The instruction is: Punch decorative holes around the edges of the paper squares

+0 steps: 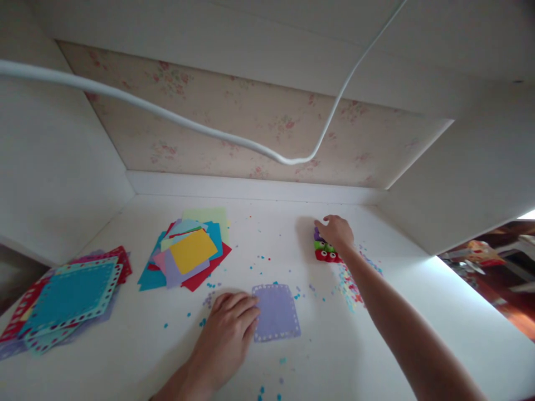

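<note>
My left hand (229,328) lies flat and open on the white desk (125,356), its fingertips on the left edge of a lilac paper sheet with punched borders (276,312). My right hand (337,233) reaches to the far right of the desk and closes its fingers over a row of small colourful punches (326,250), purple, green and red. What the fingers grip beneath the palm is partly hidden.
A loose pile of coloured paper squares (188,253) lies at centre left. A stack of border-punched sheets (67,298) sits at the far left. Paper confetti (351,284) is scattered over the desk. A white cable (292,159) hangs across the alcove.
</note>
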Demonstrator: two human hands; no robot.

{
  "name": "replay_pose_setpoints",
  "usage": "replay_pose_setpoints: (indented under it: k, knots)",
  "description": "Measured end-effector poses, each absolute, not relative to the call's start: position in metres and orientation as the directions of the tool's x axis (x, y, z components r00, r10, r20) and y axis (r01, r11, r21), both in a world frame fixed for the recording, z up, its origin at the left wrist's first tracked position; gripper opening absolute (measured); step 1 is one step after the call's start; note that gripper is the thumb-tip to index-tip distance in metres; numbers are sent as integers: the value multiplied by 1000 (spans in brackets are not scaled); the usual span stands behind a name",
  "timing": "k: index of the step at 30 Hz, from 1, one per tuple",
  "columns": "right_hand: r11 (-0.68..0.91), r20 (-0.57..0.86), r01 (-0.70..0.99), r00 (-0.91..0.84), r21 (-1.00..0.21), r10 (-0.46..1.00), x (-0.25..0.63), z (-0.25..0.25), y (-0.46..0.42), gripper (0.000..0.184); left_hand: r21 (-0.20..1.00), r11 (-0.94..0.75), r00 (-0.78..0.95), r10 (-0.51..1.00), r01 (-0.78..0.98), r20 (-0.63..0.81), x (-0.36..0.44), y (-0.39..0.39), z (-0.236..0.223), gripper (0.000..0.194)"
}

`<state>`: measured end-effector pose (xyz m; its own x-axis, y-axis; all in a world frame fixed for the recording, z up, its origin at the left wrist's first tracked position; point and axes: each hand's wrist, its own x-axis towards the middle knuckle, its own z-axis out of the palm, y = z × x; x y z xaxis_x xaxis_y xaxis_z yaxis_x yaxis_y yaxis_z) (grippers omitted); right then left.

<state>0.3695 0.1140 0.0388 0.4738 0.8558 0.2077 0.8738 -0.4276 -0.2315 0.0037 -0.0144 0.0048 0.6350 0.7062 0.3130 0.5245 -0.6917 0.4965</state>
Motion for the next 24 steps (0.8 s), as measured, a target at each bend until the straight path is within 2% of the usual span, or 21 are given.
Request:
replay_pose_setpoints:
  k: [4, 8, 9, 11, 14, 18, 24]
  knots:
    - [-286, 333, 909, 382, -303, 862, 345, 48, 93, 39, 473, -709, 663, 687, 523, 297, 1, -14, 3, 32]
    - [-118, 394, 913, 282, -391, 875, 299, 41, 50, 34, 466, -712, 674, 683, 526, 282, 0, -15, 3, 39]
    - [-84, 405, 902, 272, -424, 873, 287, 35, 37, 37, 469, -710, 673, 684, 525, 282, 0, -15, 4, 41]
    - [-24, 419, 820, 317, -571, 851, 264, 21, 12, 45, 477, -707, 670, 687, 522, 283, 0, -16, 4, 44]
    - [-14, 350, 705, 370, -709, 861, 240, 0, -16, 53, 481, -700, 665, 693, 528, 278, 0, -16, 3, 44]
    - [-19, 324, 669, 384, -743, 864, 235, -15, -27, 54, 481, -687, 652, 707, 544, 273, 1, -14, 0, 40]
    - [-66, 268, 554, 500, -830, 823, 251, -19, -19, 53, 467, -694, 643, 706, 548, 296, 1, -14, -2, 34]
